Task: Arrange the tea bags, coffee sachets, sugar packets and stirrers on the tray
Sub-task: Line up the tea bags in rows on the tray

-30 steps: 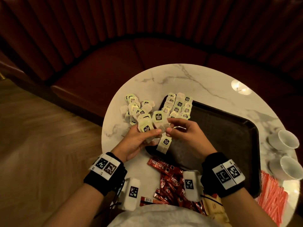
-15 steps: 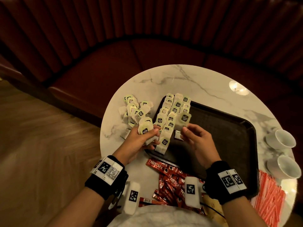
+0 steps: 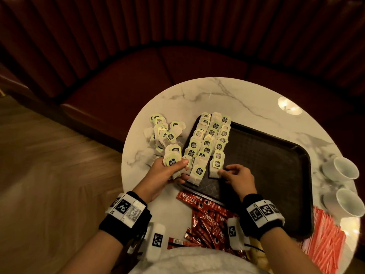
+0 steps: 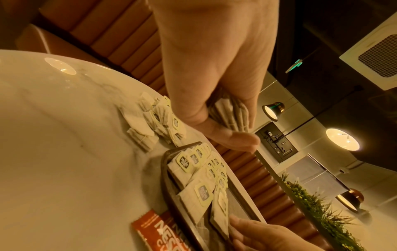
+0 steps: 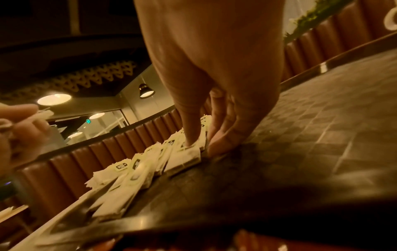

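A dark tray [image 3: 276,175] lies on the round marble table. Three rows of tea bags [image 3: 207,143] cover its left end. My left hand [image 3: 169,171] hovers at the tray's left edge and grips a stack of tea bags [image 3: 172,161], seen edge-on as a stack [image 4: 234,115] in the left wrist view. My right hand [image 3: 231,173] pinches one tea bag [image 3: 215,169] lying at the near end of the right row; its thumb [image 5: 191,135] presses on that tea bag [image 5: 187,158]. A loose tea bag pile [image 3: 162,133] sits left of the tray.
Red coffee sachets [image 3: 207,216] are heaped in front of the tray. Red-and-white stirrers [image 3: 324,240] lie at the near right. Two white cups [image 3: 343,171] stand at the table's right edge. A curved red bench [image 3: 138,76] wraps the far side.
My right hand drew a tea bag away from the left hand's stack, moved right and down, and set it at the near end of the right row. The left hand stayed put.
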A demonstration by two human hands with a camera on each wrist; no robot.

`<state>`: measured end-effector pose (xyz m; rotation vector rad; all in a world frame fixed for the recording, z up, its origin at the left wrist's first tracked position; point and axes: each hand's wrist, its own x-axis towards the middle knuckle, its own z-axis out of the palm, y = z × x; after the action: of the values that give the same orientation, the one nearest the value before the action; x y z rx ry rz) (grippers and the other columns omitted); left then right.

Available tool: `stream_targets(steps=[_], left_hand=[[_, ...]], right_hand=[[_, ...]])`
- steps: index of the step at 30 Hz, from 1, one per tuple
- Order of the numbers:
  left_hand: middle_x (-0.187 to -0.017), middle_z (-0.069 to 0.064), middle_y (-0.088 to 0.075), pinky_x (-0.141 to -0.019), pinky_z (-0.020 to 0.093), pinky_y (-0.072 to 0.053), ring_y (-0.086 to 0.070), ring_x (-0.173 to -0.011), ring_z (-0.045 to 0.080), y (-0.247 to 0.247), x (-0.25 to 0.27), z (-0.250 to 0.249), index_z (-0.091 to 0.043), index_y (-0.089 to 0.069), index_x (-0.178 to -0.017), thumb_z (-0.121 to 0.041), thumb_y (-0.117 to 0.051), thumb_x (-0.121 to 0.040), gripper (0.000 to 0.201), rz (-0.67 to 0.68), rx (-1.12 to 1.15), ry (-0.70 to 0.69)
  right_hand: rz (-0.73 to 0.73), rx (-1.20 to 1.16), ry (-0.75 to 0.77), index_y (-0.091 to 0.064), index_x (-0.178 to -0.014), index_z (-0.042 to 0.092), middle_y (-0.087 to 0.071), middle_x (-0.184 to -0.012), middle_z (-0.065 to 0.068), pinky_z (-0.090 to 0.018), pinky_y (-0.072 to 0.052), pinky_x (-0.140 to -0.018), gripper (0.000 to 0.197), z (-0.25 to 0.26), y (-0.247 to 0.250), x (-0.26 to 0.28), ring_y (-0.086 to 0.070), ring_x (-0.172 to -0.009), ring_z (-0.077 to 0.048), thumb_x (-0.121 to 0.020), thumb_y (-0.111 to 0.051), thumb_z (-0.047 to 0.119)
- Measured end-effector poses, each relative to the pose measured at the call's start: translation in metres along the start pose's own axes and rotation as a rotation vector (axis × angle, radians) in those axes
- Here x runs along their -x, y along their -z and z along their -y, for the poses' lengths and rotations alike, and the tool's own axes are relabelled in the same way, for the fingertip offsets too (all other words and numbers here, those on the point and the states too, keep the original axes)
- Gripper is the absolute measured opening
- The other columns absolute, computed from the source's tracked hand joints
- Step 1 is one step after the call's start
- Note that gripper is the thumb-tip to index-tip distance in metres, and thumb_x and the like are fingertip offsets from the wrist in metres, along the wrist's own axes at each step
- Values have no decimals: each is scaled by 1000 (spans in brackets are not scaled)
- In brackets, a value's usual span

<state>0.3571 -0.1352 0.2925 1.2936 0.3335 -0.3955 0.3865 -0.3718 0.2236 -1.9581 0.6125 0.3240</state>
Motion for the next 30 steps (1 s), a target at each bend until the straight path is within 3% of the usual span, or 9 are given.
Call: stream_targets(steps=[4, 11, 17, 21, 24, 27, 30], left_hand=[[-79, 6, -72, -55, 22, -55, -68, -63, 16, 2, 0, 0, -8, -65, -99, -13, -64, -91, 9, -8, 1, 6], [-75, 3, -73, -53, 21, -54, -68, -60, 15, 0, 0, 1, -9, -64, -97, -11, -64, -91, 7, -16, -1, 12], [-77, 5, -71, -53, 21, -54, -68, -59, 15, 1, 1, 1, -9, -65, -95, -11, -65, -91, 5, -29, 11, 13], [-76, 5, -71, -53, 21, -55, -68, -60, 15, 0, 0, 2, -9, -65, -94, -11, -64, -91, 4, -26, 13, 8], [-76, 5, -71, -55, 23, -56, -68, -61, 16, 0, -1, 2, -8, -65, -95, -14, -65, -91, 7, -9, -9, 5], [-82, 12, -69, -55, 23, -56, -69, -64, 18, -1, -3, 1, -3, -64, -98, -25, -65, -89, 24, 26, -32, 8], [-78, 11, -67, -53, 23, -55, -67, -63, 18, -6, -3, -4, -5, -62, -97, -39, -63, -81, 38, 68, -13, -3]], right_hand=[[50, -106, 4, -64, -114, 13, -70, -99, -6, -36, -55, -92, 36, 4, -5, 0, -69, -94, -20, -85, -77, 28], [138, -186, -11, -61, -123, 4, -71, -106, -15, -37, -54, -95, 38, 7, -15, -2, -69, -100, -24, -88, -73, 15], [128, -178, -16, -57, -124, 7, -67, -91, -10, -29, -56, -79, 40, 0, -13, -4, -68, -93, -23, -87, -73, 6], [167, -178, -28, -58, -121, 8, -69, -98, -12, -31, -57, -83, 39, 1, -13, -1, -69, -97, -25, -85, -74, 5], [123, -104, 24, -61, -120, 6, -68, -95, -10, -36, -58, -86, 35, 5, -10, 2, -69, -95, -24, -87, -73, 8], [99, -97, 143, -63, -120, 11, -68, -96, -7, -40, -59, -86, 31, 22, -7, 17, -68, -94, -20, -90, -70, 15], [243, -165, 258, -66, -115, 22, -69, -101, 1, -27, -55, -78, 24, 48, -6, 46, -66, -96, -12, -92, -68, 28]])
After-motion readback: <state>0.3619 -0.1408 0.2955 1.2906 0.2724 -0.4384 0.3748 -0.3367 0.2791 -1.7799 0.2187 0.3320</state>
